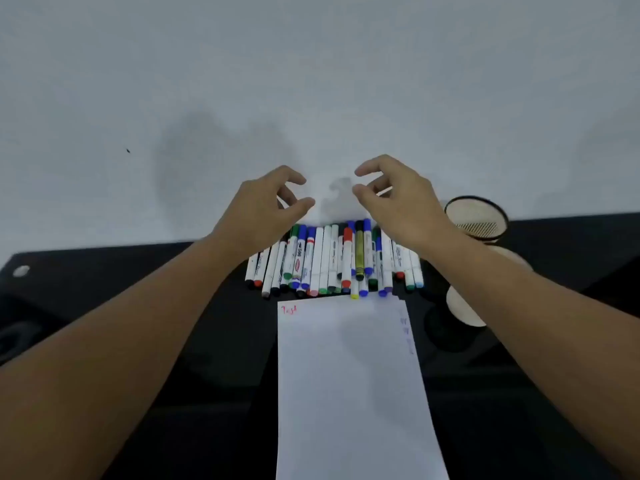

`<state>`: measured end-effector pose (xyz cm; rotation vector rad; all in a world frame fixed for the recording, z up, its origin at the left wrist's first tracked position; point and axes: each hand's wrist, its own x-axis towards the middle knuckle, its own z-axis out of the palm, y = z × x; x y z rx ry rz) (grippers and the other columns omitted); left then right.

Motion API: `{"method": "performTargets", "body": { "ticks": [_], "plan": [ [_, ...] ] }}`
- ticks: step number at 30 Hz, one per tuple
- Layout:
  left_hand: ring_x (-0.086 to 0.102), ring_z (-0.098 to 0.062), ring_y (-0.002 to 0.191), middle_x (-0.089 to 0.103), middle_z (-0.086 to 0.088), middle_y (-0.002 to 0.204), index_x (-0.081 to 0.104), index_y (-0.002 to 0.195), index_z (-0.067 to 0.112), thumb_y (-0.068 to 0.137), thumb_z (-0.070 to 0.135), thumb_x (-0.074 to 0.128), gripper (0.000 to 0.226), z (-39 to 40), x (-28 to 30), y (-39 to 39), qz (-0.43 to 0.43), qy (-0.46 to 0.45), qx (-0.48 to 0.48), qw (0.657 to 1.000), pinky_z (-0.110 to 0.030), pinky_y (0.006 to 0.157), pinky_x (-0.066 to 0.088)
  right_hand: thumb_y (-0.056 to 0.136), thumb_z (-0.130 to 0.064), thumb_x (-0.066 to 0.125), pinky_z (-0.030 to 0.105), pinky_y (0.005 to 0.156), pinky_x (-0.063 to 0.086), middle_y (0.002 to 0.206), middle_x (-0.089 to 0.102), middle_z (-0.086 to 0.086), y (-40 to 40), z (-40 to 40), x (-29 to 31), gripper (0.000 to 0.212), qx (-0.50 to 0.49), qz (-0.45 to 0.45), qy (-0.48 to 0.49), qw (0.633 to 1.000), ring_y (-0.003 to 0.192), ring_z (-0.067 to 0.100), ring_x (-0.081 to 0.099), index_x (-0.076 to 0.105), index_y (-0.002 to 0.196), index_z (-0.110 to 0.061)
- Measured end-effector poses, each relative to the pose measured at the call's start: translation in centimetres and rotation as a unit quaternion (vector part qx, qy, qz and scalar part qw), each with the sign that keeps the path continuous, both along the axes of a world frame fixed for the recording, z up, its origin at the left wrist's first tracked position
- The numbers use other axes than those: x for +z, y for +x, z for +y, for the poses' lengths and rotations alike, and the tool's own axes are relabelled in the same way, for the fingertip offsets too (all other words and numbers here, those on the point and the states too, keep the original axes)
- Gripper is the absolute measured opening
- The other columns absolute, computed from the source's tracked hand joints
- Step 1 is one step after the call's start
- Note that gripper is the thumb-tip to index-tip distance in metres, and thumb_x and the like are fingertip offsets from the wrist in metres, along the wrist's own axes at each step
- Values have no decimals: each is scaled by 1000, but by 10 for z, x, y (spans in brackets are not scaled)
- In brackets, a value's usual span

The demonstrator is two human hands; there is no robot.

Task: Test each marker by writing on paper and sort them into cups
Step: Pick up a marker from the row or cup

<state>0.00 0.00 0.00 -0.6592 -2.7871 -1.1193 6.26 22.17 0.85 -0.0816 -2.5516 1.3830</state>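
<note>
A row of several markers (332,261) with white barrels and coloured caps lies on the black table, just beyond the far edge of a white sheet of paper (349,386). The paper carries small red writing at its top left and faint blue marks down its right edge. My left hand (266,209) and my right hand (398,202) hover above the far ends of the markers, fingers loosely curled, holding nothing. A cup (479,218) with a dark rim stands at the right against the wall. A pale cup (462,308) shows below my right forearm, partly hidden.
The black table (173,393) ends at a white wall (311,81) right behind the markers. A small round white disc (21,270) sits at the table's far left corner. Dark table surface lies on both sides of the paper.
</note>
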Motion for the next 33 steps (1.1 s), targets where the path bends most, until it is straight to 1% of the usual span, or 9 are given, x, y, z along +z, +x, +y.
{"method": "performTargets", "body": {
  "ticks": [4,9,12,14,17,23,26,28,33],
  "plan": [
    [67,-10,69,69,10,91,60,122,31,94,42,69,31,3,-49,-3,4,16,0,1000,-20,60,53,102,-28,61,6,55,44,91,69,-4,-9,-5,-49,21,-6,-9,36,999,78,13,66,62,123,-26],
    [67,-13,70,69,10,88,61,122,32,93,41,70,31,-3,-80,13,18,31,-3,999,-21,65,55,99,-38,62,31,73,51,99,69,-4,-2,-8,-85,23,-5,-51,127,991,77,11,63,61,120,-28],
    [67,-11,72,69,13,88,59,126,32,94,41,69,35,-9,-84,31,26,4,-13,1000,-30,73,57,97,-49,62,35,74,54,95,66,-4,6,-16,-98,31,-3,-99,199,975,72,12,59,57,119,-28],
    [66,-6,70,69,14,88,57,128,33,95,42,68,36,-12,-85,44,32,-18,-14,999,-30,74,56,95,-53,63,37,77,55,96,61,-5,11,-22,-106,44,1,-133,244,960,83,16,62,53,130,-27],
    [65,-4,74,69,16,90,55,130,35,96,43,66,37,-18,-85,58,25,-48,-16,998,-33,74,56,96,-45,65,36,78,51,102,56,-2,12,-30,-114,53,-1,-135,285,949,95,21,58,47,141,-24],
    [64,-5,76,65,17,95,53,137,34,99,35,62,39,-18,-82,78,29,-65,-14,997,-26,70,52,90,-21,64,32,60,42,96,62,5,22,-30,-120,48,-32,-124,257,958,85,26,60,49,135,-13],
    [58,-10,102,59,11,118,45,147,38,101,33,57,47,-18,-83,79,70,-117,-14,991,-30,89,51,96,-23,60,30,56,41,92,65,6,37,-24,-118,23,-40,-87,232,968,77,23,60,65,117,-13],
    [45,-18,125,50,5,135,36,154,36,103,30,56,55,-16,-85,83,87,-160,-13,983,-30,97,43,98,-22,59,30,56,40,94,64,6,53,-18,-116,22,-26,-49,215,975,70,19,56,70,116,-16],
    [35,-23,133,44,4,150,35,156,32,101,33,59,60,-13,-93,102,111,-226,-33,967,-37,109,36,100,-19,58,31,71,41,108,50,0,96,-5,-115,31,32,-1,218,976,81,10,49,66,129,-29]
  ]
}}
